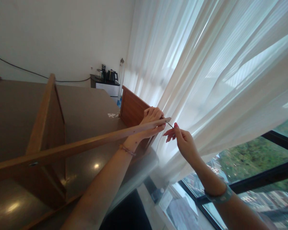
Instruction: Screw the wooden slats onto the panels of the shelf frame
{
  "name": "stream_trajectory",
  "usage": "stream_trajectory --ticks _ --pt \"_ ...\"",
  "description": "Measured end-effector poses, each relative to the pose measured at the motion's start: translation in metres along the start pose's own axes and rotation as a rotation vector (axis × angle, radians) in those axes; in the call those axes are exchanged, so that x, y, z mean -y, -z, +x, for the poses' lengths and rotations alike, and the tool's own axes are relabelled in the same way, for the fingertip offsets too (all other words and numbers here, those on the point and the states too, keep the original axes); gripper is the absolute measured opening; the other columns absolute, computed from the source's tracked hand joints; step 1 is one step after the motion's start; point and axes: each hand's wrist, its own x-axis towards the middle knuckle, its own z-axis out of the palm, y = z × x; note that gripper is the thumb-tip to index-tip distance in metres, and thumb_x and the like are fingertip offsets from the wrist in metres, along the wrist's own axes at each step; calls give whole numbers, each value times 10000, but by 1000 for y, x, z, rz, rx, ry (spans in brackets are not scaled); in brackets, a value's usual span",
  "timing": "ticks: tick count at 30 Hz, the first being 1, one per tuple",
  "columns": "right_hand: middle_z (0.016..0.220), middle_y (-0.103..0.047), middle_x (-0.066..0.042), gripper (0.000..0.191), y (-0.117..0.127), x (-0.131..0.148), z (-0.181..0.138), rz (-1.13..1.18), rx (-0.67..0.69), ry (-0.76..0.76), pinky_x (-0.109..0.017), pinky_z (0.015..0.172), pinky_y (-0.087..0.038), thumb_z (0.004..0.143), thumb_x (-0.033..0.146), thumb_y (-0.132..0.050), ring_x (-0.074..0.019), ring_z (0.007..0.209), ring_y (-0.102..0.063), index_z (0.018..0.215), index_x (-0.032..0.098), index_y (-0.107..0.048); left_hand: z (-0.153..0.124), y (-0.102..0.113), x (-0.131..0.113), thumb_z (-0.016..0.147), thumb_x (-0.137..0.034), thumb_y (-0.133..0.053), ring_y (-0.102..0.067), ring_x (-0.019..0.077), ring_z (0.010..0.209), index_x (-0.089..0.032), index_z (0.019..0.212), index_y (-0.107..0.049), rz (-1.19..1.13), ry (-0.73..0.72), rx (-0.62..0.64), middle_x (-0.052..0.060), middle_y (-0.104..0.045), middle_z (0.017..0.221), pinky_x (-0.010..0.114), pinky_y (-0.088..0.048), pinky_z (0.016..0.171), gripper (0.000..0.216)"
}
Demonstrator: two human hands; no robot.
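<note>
The left hand [154, 118] is clenched around the far end of a long wooden rail [86, 142], fingers curled over the top and thumb beneath. Just beside it, the right hand [182, 140] pinches a thin metal pin [170, 124] between thumb and fingertips. The pin's other end meets the tip of the rail, though whether it is a screw, a nail or a small key is too fine to tell.

The pin looks stiff, smooth and very light, so it would probably slip or drop easily. It seems best taken at its free end with a fingertip pinch, as it is now. The rail looks rigid and fairly light for its length, and it seems steadiest when gripped close to the end being worked on.

The rail belongs to a wooden furniture frame [42, 118] that stands on a glossy brown floor [86, 105], with a wooden panel [132, 110] behind the left hand. A beaded bracelet [127, 149] sits on the left wrist and a pale band [218, 196] on the right. A sheer white curtain [206, 80] hangs beside both hands over a dark-framed window [266, 172]. Farther off, a black kettle [111, 75] stands on a small cabinet [108, 88] against the white wall.
</note>
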Motion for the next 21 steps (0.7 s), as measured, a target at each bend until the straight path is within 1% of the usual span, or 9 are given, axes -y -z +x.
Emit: stream_trajectory --ticks 2,4,7,9,11,13,17,19,21 --pt "627 -661 -13 567 8 -3 2 -190 -33 90 -337 750 -403 976 588 -308 -163 664 -614 729 224 -665 0 2 -1 941 -384 -422 -437 222 996 -210 902 -507 3 20 14 39 -531 1003 417 -298 912 197" --pt "597 -624 2 518 14 -1 3 -393 -76 202 -351 796 -368 993 515 -336 -153 641 -577 662 226 -610 1 4 -3 934 -385 -429 -437 229 1013 -208 906 -500 -8 43 45 46 -534 1016 423 -296 927 193" --pt "538 -539 13 500 19 4 1 -570 -105 320 -351 779 -335 995 444 -376 -136 566 -489 574 217 -520 2 6 -4 929 -372 -432 -446 226 1013 -207 911 -482 -40 58 46 46 -535 1016 419 -301 933 173" --pt "530 -516 18 497 18 6 1 -572 -99 330 -346 765 -330 996 426 -382 -130 551 -471 564 214 -505 2 5 -4 922 -370 -447 -456 220 999 -204 904 -464 -58 67 21 44 -539 1002 410 -310 924 168" --pt "532 -515 22 496 18 6 1 -530 -89 302 -344 767 -330 990 436 -396 -128 557 -482 561 212 -503 2 5 -4 917 -377 -461 -462 219 997 -204 901 -453 -62 73 3 43 -543 996 406 -314 922 175" --pt "524 -509 26 504 18 5 2 -443 -52 243 -333 729 -336 977 470 -413 -126 551 -484 552 211 -494 2 5 -4 922 -375 -456 -464 220 1006 -206 909 -455 -49 61 4 43 -545 997 406 -312 931 169" --pt "473 -475 39 521 23 3 8 -216 86 85 -306 591 -320 962 515 -416 -118 482 -443 541 218 -488 2 6 -4 927 -353 -450 -463 219 1023 -204 925 -467 -21 55 17 45 -544 1006 403 -308 948 149" --pt "478 -499 35 522 27 4 9 -241 73 138 -314 634 -341 958 490 -442 -119 502 -465 519 218 -519 2 6 -4 924 -349 -454 -460 219 1027 -204 925 -473 -18 55 20 46 -541 1008 402 -308 948 147" --pt "506 -535 26 506 31 5 7 -377 -2 285 -336 727 -346 941 451 -498 -126 557 -497 495 222 -565 1 6 -3 923 -348 -458 -458 218 1024 -205 923 -482 -15 45 27 44 -539 1011 400 -307 944 146"
